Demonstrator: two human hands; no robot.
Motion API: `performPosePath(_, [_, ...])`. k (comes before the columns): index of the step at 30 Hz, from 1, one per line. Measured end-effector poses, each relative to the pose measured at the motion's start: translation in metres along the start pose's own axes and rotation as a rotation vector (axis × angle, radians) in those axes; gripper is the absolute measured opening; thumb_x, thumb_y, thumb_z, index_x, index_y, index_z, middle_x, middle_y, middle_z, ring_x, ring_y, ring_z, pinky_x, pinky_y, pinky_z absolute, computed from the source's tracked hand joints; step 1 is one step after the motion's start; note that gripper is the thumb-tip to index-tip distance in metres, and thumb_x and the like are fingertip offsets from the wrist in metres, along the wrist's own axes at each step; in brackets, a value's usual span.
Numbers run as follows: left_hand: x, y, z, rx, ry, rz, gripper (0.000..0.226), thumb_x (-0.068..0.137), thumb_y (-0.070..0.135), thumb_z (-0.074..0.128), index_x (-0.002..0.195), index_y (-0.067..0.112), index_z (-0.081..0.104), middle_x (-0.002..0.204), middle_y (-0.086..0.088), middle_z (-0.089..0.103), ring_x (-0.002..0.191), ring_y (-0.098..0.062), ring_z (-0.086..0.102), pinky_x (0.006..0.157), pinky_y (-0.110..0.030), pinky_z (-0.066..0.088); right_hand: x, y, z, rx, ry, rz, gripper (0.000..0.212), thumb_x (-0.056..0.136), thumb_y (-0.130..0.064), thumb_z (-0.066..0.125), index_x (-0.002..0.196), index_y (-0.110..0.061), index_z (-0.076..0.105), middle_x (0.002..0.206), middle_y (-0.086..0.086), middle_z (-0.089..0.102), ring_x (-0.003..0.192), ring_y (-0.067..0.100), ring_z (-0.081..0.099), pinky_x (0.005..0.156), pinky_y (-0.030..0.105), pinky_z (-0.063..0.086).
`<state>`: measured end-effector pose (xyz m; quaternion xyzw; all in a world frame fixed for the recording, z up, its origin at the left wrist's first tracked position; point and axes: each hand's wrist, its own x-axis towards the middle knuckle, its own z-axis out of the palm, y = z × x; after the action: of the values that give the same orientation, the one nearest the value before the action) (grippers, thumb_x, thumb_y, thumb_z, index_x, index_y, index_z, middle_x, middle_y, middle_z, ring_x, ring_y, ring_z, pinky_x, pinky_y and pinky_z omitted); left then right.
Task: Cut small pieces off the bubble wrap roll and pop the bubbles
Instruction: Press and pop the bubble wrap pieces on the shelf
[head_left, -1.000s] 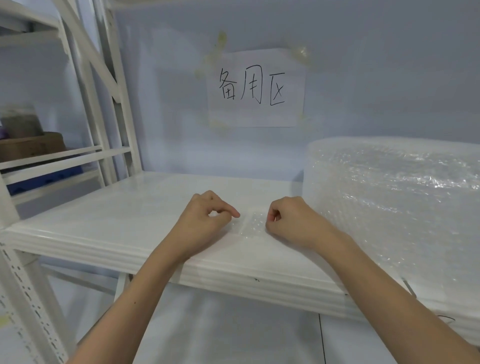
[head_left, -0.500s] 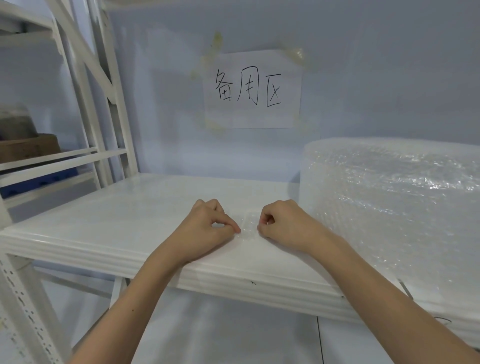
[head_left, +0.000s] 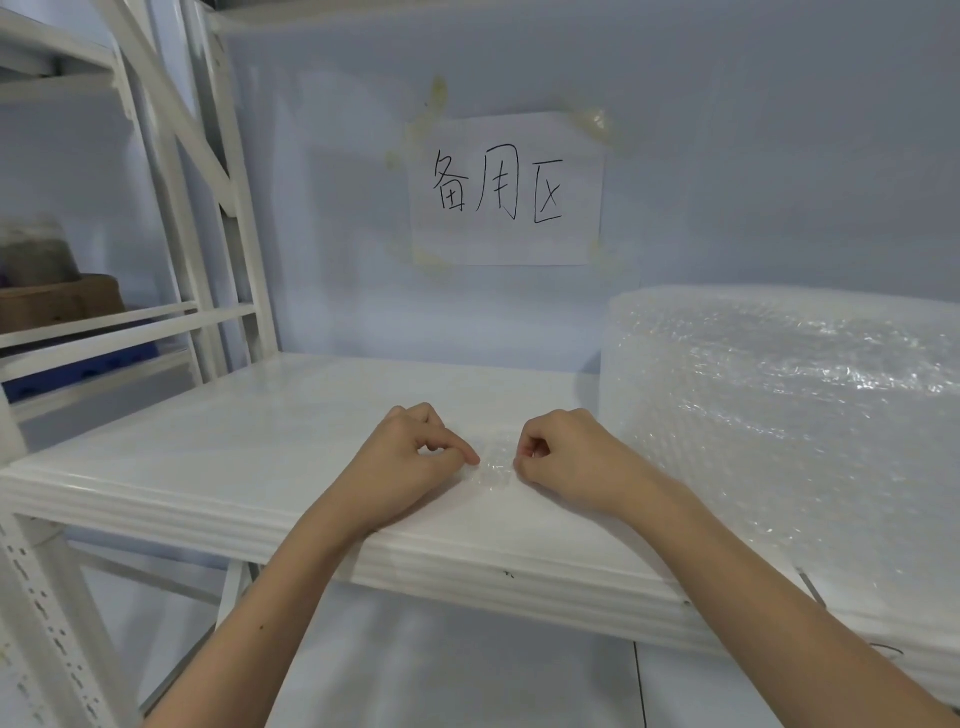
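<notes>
Bubble wrap piece (head_left: 496, 465): small, clear, lying flat on the white shelf (head_left: 218, 447) near its front edge, centre of the frame, hard to make out against the white surface. Left hand (head_left: 415, 460) at the piece's left edge, grip closed, thumb and forefinger pinched on the wrap, other fingers curled in. Right hand (head_left: 563, 457) at the piece's right edge, likewise a closed pinch on the wrap, knuckles up. Hands close together, only a narrow strip of bubbles showing between the fingertips. Both forearms bare, coming up from the lower edge of the frame and crossing the shelf's front lip.

Bubble wrap roll (head_left: 789, 431): large, lying on the same shelf at the right of the frame, just beside the right hand, apart from the small piece. Paper sign (head_left: 506, 189) with handwritten characters taped to the pale blue wall, upper centre. White shelving frame (head_left: 208, 218) at the left, with a brown cardboard box (head_left: 57, 304) on a neighbouring shelf at the far left edge and something blue below it.
</notes>
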<state>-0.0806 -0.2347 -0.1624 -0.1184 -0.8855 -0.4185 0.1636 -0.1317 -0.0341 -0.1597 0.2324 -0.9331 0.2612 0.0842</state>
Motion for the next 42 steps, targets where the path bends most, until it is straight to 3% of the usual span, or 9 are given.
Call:
performPosePath(6, [0.002,-0.002,-0.004,-0.128,0.066,-0.028,0.031,0.088,0.011,0.059,0.077,0.031,0.080,0.082,0.002,0.051,0.072,-0.009,0.050,0.069,-0.024,0.038,0.000,0.001,-0.001,-0.005,0.017,0.019,0.014,0.078,-0.021,0.055,0.070,-0.018,0.065,0.071,-0.006,0.063,0.070,0.018,0.065,0.069,0.039,0.058])
performPosePath(15, [0.005,-0.008,-0.004,-0.216,0.104,-0.036,0.026,0.094,0.017,0.059,0.097,0.034,0.078,0.081,0.004,0.048,0.062,-0.006,0.044,0.057,-0.008,0.034,0.001,0.001,-0.004,-0.026,0.091,0.083,0.016,0.081,-0.015,0.052,0.075,-0.012,0.066,0.083,0.001,0.064,0.078,0.020,0.063,0.068,0.034,0.054])
performPosePath(20, [0.006,-0.010,-0.004,-0.196,0.147,-0.035,0.022,0.097,0.023,0.058,0.105,0.035,0.075,0.091,0.003,0.056,0.068,-0.006,0.048,0.064,-0.008,0.036,0.001,-0.001,-0.004,-0.011,0.125,0.084,0.016,0.084,-0.014,0.051,0.078,-0.010,0.066,0.082,0.002,0.062,0.080,0.021,0.061,0.063,0.029,0.047])
performPosePath(25, [0.007,-0.013,-0.005,-0.237,0.244,-0.101,0.020,0.097,0.029,0.057,0.106,0.030,0.075,0.115,0.014,0.067,0.107,-0.002,0.059,0.088,-0.017,0.040,0.002,-0.002,-0.006,0.007,0.191,0.047,0.015,0.086,-0.014,0.051,0.081,-0.013,0.064,0.086,0.002,0.064,0.085,0.021,0.060,0.072,0.032,0.050])
performPosePath(27, [0.008,-0.015,-0.004,-0.233,0.264,-0.137,0.022,0.096,0.027,0.058,0.110,0.025,0.074,0.116,0.014,0.068,0.104,0.001,0.060,0.085,-0.015,0.040,0.002,-0.004,-0.006,-0.009,0.213,0.014,0.015,0.087,-0.014,0.050,0.084,-0.013,0.065,0.091,0.004,0.064,0.089,0.020,0.058,0.078,0.033,0.049])
performPosePath(31, [0.010,-0.018,-0.001,-0.136,0.246,-0.181,0.024,0.093,0.022,0.061,0.113,0.027,0.072,0.103,0.013,0.070,0.078,-0.003,0.059,0.071,-0.013,0.042,0.001,-0.005,-0.007,-0.017,0.241,-0.021,0.017,0.089,-0.015,0.050,0.090,-0.011,0.066,0.098,0.003,0.061,0.095,0.018,0.054,0.082,0.031,0.045])
performPosePath(36, [0.009,-0.018,-0.002,-0.074,0.215,-0.214,0.028,0.093,0.030,0.062,0.120,0.027,0.068,0.111,0.013,0.067,0.103,-0.011,0.060,0.090,-0.024,0.044,0.001,-0.006,-0.006,-0.025,0.224,-0.025,0.018,0.090,-0.017,0.049,0.091,-0.012,0.066,0.100,0.002,0.059,0.095,0.017,0.054,0.082,0.032,0.047])
performPosePath(39, [0.009,-0.018,-0.001,-0.004,0.201,-0.255,0.034,0.092,0.035,0.062,0.124,0.025,0.066,0.117,0.008,0.066,0.109,-0.011,0.056,0.088,-0.023,0.036,0.000,-0.007,-0.005,-0.022,0.225,-0.031,0.018,0.091,-0.018,0.049,0.090,-0.013,0.066,0.099,0.001,0.060,0.094,0.016,0.054,0.080,0.030,0.045])
performPosePath(42, [0.011,-0.017,0.001,0.064,0.219,-0.297,0.025,0.090,0.034,0.063,0.109,0.020,0.072,0.113,0.005,0.068,0.104,-0.014,0.060,0.078,-0.021,0.039,0.001,-0.009,-0.004,0.000,0.233,-0.037,0.018,0.091,-0.017,0.050,0.088,-0.013,0.067,0.097,0.001,0.061,0.090,0.014,0.053,0.074,0.025,0.040])
